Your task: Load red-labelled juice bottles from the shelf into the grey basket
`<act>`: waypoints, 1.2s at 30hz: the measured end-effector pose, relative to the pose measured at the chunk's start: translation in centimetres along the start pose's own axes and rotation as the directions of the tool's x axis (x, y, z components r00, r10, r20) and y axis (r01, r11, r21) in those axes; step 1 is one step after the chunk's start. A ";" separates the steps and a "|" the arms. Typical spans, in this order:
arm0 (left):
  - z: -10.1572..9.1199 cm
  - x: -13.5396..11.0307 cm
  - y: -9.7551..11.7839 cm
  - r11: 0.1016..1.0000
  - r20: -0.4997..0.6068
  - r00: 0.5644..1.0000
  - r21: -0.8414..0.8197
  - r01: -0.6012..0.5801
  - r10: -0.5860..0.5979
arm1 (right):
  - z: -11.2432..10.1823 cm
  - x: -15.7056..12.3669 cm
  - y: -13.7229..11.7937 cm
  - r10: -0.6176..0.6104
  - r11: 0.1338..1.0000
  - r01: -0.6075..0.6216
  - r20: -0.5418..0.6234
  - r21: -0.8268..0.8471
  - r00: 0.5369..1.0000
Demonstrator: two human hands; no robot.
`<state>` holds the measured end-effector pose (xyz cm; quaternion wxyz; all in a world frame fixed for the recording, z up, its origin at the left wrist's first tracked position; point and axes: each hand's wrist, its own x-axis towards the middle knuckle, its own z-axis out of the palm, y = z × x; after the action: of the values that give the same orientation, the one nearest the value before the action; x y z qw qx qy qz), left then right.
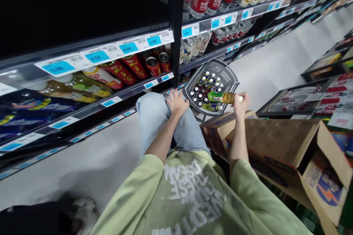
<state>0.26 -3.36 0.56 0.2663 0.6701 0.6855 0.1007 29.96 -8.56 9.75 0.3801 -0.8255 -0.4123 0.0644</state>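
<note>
Printed pale-green T-shirt (187,198), mine, fills the foreground. Open cardboard carton (275,141) noted beside my right arm. Beyond my jeans (153,119), a shopping basket (226,70) holds white-capped bottles (210,80), mostly upright, presumably saving room. Hands apart: left hand (177,103) spread at the knees, apparently for balance; right hand (241,104) clasps a green-and-gold bottle (225,97) neck-end, base over the basket, likely keeping its body unobstructed.

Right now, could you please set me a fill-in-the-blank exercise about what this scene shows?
The ____ hand rests on the jeans.
The right hand holds a bottle by its ____.
The basket contains several white-capped ____.
The open box is made of ____.

Missing words: left; neck; bottles; cardboard.
</note>
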 end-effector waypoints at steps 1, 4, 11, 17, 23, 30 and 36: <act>-0.1 0.3 0.2 0.999 0.002 0.999 0.005 0.041 -0.041 | 0.1 0.8 0.6 -0.036 0.996 0.034 -0.022 -0.076 0.999; -0.4 1.2 0.4 0.995 -0.009 0.995 -0.005 0.095 -0.095 | 1.1 2.9 2.5 -0.092 0.973 0.092 0.009 -0.210 0.996; -0.5 1.9 0.5 0.995 -0.027 0.995 -0.005 0.097 -0.097 | 4.8 4.6 8.0 0.050 0.955 -0.027 0.070 -0.296 0.996; -0.5 2.2 0.9 0.995 -0.023 0.995 -0.025 0.093 -0.093 | 6.7 5.1 11.4 0.053 0.953 0.036 0.281 -0.301 0.958; -0.7 2.3 1.2 0.987 -0.014 0.996 -0.131 0.088 -0.090 | 6.9 4.9 13.3 0.130 0.944 -0.011 0.342 -0.331 0.930; -0.5 2.4 1.5 0.992 -0.019 0.996 -0.091 0.083 -0.085 | 9.1 4.8 14.3 0.252 0.931 -0.097 0.429 -0.351 0.867; -0.4 2.4 1.1 0.993 -0.023 0.996 -0.080 0.082 -0.084 | 9.1 6.6 14.6 0.291 0.909 -0.118 0.406 -0.399 0.866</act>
<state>1.07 -0.89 0.92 0.2872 0.6287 0.7117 0.1253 39.71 -3.91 -5.21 0.1051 -0.8819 -0.4033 0.2204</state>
